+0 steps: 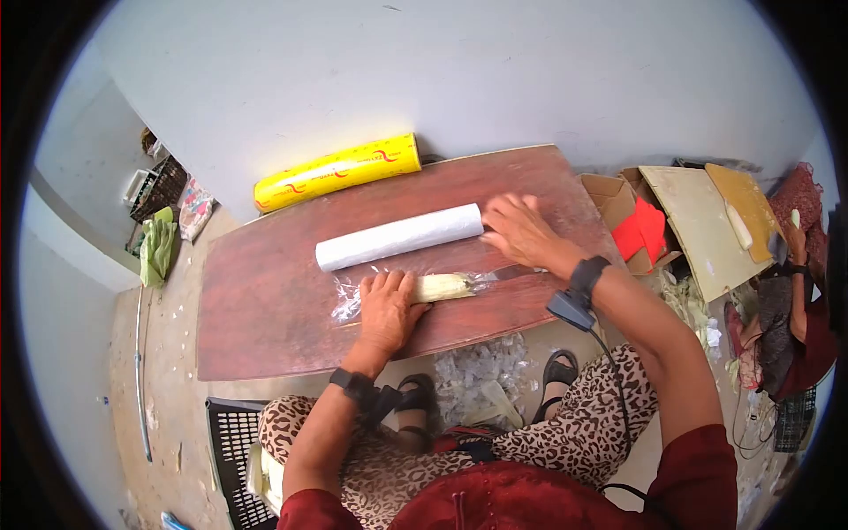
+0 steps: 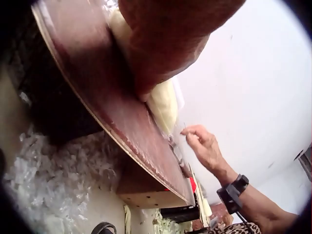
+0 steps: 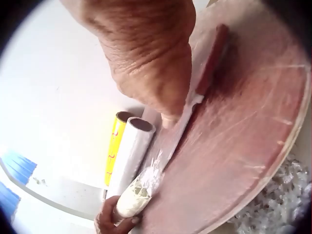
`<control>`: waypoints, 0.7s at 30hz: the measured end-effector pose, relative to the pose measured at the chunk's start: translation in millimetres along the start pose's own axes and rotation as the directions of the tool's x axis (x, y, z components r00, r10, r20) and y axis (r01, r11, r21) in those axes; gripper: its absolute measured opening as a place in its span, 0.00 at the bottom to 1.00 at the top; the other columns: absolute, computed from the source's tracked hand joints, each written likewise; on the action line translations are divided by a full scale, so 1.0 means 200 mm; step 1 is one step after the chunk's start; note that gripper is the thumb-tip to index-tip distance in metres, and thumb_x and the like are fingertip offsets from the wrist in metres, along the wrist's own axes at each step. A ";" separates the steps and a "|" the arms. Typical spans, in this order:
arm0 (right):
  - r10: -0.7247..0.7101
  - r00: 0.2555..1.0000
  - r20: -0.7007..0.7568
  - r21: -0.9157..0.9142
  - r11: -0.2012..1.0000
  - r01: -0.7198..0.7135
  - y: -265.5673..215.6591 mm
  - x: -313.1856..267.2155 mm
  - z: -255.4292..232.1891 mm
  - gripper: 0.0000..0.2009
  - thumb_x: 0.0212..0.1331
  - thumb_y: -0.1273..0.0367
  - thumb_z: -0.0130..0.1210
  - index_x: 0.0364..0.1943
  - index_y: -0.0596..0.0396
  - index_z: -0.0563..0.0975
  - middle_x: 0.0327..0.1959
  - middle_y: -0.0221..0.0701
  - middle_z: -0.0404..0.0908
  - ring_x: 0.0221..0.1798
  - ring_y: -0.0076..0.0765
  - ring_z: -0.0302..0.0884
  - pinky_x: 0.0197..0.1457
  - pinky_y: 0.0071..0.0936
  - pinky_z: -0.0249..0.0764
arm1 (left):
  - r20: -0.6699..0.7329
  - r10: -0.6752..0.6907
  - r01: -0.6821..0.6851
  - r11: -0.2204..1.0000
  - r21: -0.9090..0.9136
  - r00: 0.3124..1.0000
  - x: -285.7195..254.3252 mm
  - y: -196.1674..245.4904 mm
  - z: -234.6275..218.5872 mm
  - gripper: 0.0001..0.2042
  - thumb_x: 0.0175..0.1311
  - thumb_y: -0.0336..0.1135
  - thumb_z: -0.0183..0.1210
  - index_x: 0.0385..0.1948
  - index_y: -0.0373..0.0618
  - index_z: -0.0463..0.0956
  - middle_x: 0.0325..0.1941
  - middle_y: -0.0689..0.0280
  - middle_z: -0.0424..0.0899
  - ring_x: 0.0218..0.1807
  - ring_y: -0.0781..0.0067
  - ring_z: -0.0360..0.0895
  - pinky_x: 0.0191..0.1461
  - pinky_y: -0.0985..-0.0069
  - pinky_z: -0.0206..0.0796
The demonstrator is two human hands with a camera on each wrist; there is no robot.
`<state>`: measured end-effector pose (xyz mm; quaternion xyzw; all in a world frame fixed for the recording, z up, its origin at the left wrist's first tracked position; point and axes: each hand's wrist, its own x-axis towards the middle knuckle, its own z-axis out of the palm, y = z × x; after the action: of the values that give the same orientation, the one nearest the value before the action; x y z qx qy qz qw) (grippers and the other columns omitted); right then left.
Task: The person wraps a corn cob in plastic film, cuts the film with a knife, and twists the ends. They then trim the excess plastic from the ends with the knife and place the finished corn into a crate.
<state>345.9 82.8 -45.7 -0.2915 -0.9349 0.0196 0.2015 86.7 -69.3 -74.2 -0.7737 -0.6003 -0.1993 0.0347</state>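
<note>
As the left hand (image 1: 384, 311) curls its fingers and thumb round a pale ear of corn (image 1: 442, 287), the right hand (image 1: 517, 231) bends its fingers beside the white roll (image 1: 397, 237); I can't tell if they pinch anything. The corn lies on its side on the red-brown table (image 1: 256, 291), long way left to right, one end poking out toward the knife (image 3: 209, 68). Behind the white roll, I see a yellow roll (image 1: 338, 172) by the wall (image 1: 495, 79).
</note>
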 end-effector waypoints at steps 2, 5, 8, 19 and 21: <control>-0.030 0.999 -0.036 0.018 0.999 0.031 -0.08 0.17 0.09 0.18 0.58 0.60 0.58 0.51 0.49 0.74 0.48 0.32 0.72 0.58 0.40 0.65 0.56 0.46 0.55 | 0.001 0.006 -0.006 1.000 0.017 1.000 0.01 0.00 0.00 0.26 0.49 0.43 0.68 0.51 0.46 0.72 0.46 0.63 0.76 0.51 0.59 0.71 0.58 0.59 0.56; 0.040 0.991 0.131 0.046 0.998 -0.046 -0.19 0.36 0.16 0.24 0.58 0.59 0.59 0.58 0.50 0.71 0.53 0.35 0.72 0.61 0.41 0.64 0.57 0.45 0.55 | 0.058 -0.017 0.016 1.000 0.021 0.998 0.02 0.00 -0.01 0.27 0.49 0.43 0.68 0.51 0.46 0.72 0.46 0.64 0.76 0.52 0.59 0.71 0.58 0.59 0.56; 0.138 0.938 0.317 0.017 0.988 -0.151 -0.22 0.46 0.22 0.29 0.57 0.57 0.60 0.62 0.51 0.69 0.55 0.36 0.73 0.63 0.42 0.64 0.58 0.46 0.55 | 0.094 -0.019 0.017 1.000 0.020 0.995 0.03 -0.01 -0.01 0.27 0.48 0.44 0.68 0.51 0.47 0.72 0.46 0.65 0.77 0.52 0.60 0.71 0.56 0.60 0.57; 0.085 0.967 0.239 -0.039 0.996 -0.077 -0.22 0.45 0.26 0.28 0.48 0.58 0.68 0.57 0.38 0.74 0.48 0.31 0.72 0.57 0.38 0.65 0.55 0.42 0.55 | 0.445 -0.041 0.090 0.992 -0.091 0.894 0.01 0.05 -0.17 0.25 0.53 0.50 0.66 0.50 0.49 0.75 0.48 0.57 0.77 0.53 0.55 0.73 0.52 0.59 0.64; 0.081 0.973 0.216 -0.063 0.996 -0.069 -0.24 0.45 0.26 0.28 0.47 0.57 0.68 0.57 0.38 0.74 0.48 0.30 0.71 0.56 0.37 0.64 0.55 0.42 0.55 | 0.355 -0.035 0.066 0.995 -0.076 0.934 -0.02 0.05 -0.16 0.25 0.53 0.49 0.67 0.51 0.50 0.75 0.49 0.56 0.75 0.54 0.54 0.71 0.52 0.58 0.64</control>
<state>233.1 97.6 -53.6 -0.3281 -0.9399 0.0331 0.0887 86.8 -84.5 -44.6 -0.7820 -0.6073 -0.0836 -0.1124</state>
